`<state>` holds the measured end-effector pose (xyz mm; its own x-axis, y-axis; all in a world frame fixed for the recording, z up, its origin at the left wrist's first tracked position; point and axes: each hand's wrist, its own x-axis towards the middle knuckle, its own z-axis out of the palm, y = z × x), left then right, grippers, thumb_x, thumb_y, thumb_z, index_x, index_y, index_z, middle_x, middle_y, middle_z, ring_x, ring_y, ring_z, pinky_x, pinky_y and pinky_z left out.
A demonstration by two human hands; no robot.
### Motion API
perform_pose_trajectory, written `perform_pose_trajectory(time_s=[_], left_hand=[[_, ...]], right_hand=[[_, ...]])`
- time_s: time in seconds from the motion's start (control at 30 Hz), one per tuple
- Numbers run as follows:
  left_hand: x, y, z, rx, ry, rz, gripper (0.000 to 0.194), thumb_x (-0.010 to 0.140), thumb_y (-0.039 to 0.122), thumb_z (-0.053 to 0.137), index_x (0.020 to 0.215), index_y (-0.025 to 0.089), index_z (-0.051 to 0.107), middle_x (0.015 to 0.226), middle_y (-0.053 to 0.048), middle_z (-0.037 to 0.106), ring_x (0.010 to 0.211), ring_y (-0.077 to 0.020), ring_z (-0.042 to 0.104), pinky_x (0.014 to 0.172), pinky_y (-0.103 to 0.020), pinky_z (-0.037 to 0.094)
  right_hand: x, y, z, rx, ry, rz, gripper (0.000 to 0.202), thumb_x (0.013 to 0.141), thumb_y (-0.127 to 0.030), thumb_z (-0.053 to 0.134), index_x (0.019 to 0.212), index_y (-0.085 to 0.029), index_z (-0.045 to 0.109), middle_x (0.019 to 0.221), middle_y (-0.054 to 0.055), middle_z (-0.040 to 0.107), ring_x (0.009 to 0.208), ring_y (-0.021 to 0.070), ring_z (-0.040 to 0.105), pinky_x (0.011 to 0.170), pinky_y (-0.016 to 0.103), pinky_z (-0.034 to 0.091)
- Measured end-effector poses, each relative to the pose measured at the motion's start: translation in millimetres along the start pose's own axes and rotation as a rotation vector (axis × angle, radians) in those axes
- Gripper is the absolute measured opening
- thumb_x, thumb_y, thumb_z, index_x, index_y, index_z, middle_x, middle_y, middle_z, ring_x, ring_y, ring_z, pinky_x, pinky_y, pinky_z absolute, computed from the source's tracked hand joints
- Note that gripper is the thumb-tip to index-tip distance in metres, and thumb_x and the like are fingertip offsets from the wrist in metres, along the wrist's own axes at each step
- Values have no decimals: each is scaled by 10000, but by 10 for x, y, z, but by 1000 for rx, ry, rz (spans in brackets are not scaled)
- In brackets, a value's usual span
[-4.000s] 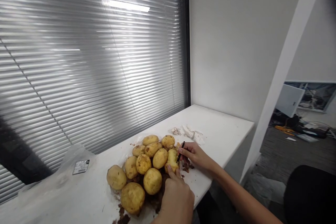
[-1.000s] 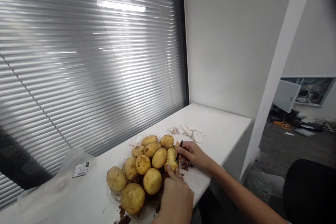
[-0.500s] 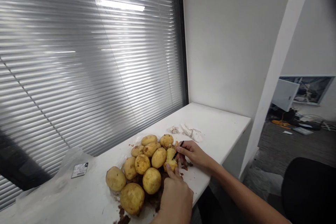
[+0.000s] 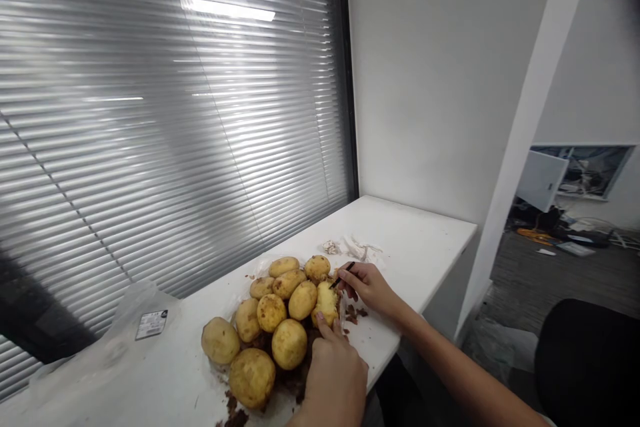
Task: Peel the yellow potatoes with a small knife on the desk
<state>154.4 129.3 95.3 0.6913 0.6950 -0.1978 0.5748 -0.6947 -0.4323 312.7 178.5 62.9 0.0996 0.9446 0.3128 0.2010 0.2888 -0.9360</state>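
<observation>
A white table (image 4: 415, 230) ran along slatted metallic blinds (image 4: 200, 120) to a plain pale wall (image 4: 430, 80). Beyond, on the grey floor (image 4: 555, 277), lay orange cable (image 4: 536, 236) below an open wall box, with a black chair (image 4: 590, 360) nearer by.

Ten smooth, brown-flecked potatoes (image 4: 289, 344) crowded the table over thin clear plastic, hemming in the partly peeled potato (image 4: 327, 299) at the pile's right edge. Dark, flaky peelings (image 4: 354, 313) littered both ends of the pile; crumpled white tissue (image 4: 356, 248) lay behind it, and a limp translucent bag (image 4: 125, 310) with a printed label sat well off to the left.

The partly peeled potato was pale yellow, wet-looking and uneven. The left hand (image 4: 336, 370) gripped its near end with the fingertips; the right hand (image 4: 365, 285) pinched a slim black tool (image 4: 349, 268) — slanted, its tip at the bared flesh.
</observation>
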Motion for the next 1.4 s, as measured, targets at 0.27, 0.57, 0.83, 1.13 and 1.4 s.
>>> perform_pose_trajectory(time_s=[0.27, 0.57, 0.83, 1.13, 1.4], left_hand=[[25, -6, -10, 19, 32, 3, 385, 934, 281, 518, 1309, 196, 500, 1311, -285, 490, 1237, -426, 507, 635, -375, 555], [-4, -3, -11, 19, 8, 6, 396, 959, 279, 473, 1336, 160, 475, 1339, -276, 444, 1278, -437, 441, 659, -380, 563], [10, 0, 31, 5, 21, 17, 406, 950, 260, 486, 1343, 156, 474, 1346, -266, 443, 1298, -453, 394, 669, -398, 566], [2, -20, -50, -27, -17, 14, 394, 952, 247, 480, 1336, 159, 485, 1366, -257, 415, 1279, -439, 438, 673, -392, 569], [-24, -9, -31, 8, 8, 34, 402, 955, 283, 481, 1341, 171, 475, 1358, -259, 426, 1299, -464, 390, 679, -404, 563]], right_hand=[[1, 8, -5, -56, 4, 2, 442, 872, -573, 566, 691, -175, 625, 538, 1, 604, 436, 106, 482, 422, 217, 371], [-4, 17, -4, -52, 7, -1, 442, 880, -563, 556, 690, -170, 623, 513, -8, 582, 415, 105, 477, 415, 221, 365], [-9, 3, -8, -6, -65, 22, 472, 870, -590, 562, 699, -159, 647, 491, -15, 565, 388, 98, 464, 385, 213, 355], [-4, 12, -15, 19, -71, 11, 465, 861, -591, 581, 718, -155, 657, 519, 1, 602, 394, 107, 490, 387, 220, 365], [-13, -13, -17, 46, -78, 8, 482, 856, -613, 576, 726, -156, 652, 552, 5, 608, 404, 98, 481, 406, 223, 372]])
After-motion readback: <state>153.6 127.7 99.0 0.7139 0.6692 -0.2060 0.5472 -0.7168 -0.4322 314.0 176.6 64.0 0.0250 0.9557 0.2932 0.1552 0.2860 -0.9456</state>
